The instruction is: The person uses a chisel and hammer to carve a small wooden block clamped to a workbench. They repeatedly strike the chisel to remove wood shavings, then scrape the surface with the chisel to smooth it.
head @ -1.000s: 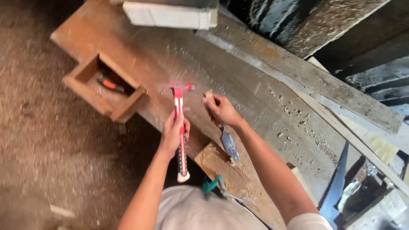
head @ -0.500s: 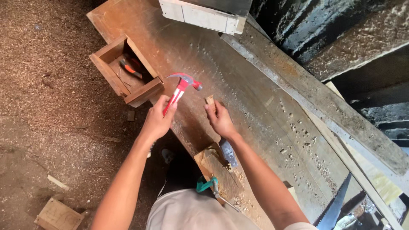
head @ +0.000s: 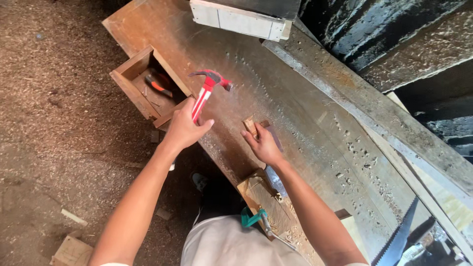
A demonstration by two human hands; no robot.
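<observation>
Centre frame: left hand (head: 185, 129) clamped on red hammer (head: 207, 89) handle, raised; head-heavy, stiff, best gripped low. Right hand (head: 263, 145) pinching small wood block (head: 250, 126) on workbench (head: 295, 103); light, rigid.

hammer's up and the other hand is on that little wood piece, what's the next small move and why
Probably bring the red-handled claw hammer down onto the small wooden piece. The left hand holds it raised above the worn wooden workbench, while the right hand steadies the piece, fingers close, so a light, careful tap seems wise.
</observation>
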